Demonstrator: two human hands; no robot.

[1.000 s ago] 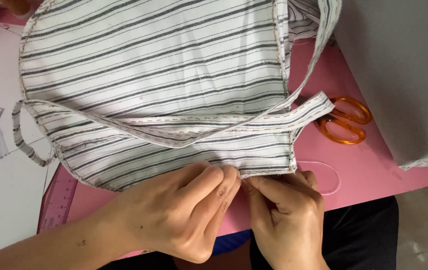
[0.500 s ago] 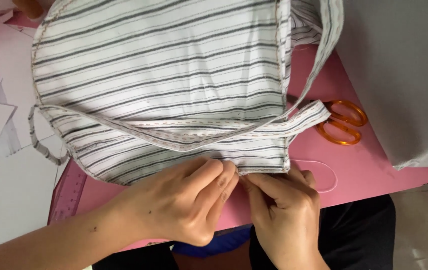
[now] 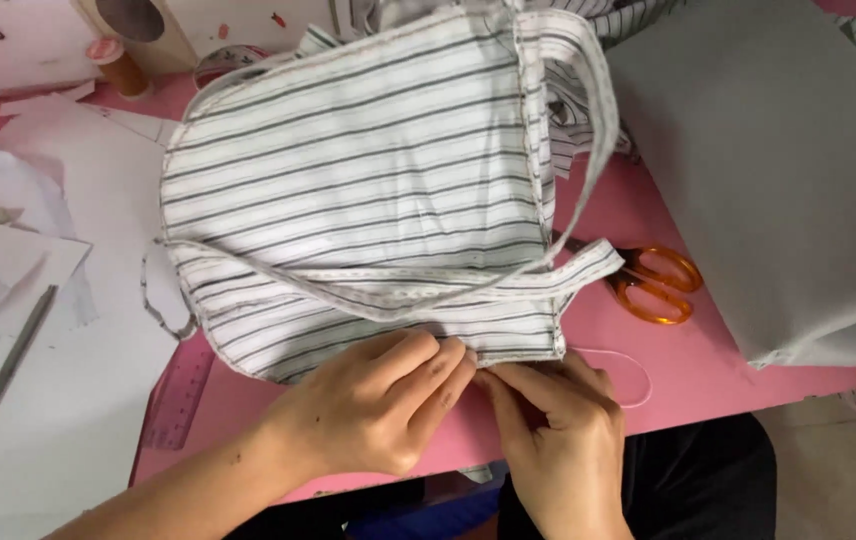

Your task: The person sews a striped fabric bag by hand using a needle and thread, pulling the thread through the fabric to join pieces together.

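A white fabric piece with dark stripes (image 3: 368, 190), rounded at its left side and with sewn straps, lies spread on a pink table (image 3: 688, 370). My left hand (image 3: 378, 410) and my right hand (image 3: 558, 440) meet at its near edge. Both pinch the hem there, fingertips almost touching each other. One strap (image 3: 588, 110) loops up along the right side, and another strap (image 3: 508, 285) runs across the lower part of the fabric.
Orange-handled scissors (image 3: 653, 283) lie right of the fabric. A large grey sheet (image 3: 778, 170) covers the right side. White paper pieces (image 3: 58, 300), a grey metal tool (image 3: 18, 345) and a pink ruler (image 3: 178, 400) lie at left. A thread spool (image 3: 118, 65) stands at the back.
The view has shifted so the fabric sits further right and lower in frame. Both hands stay pinching the near hem, with little movement.
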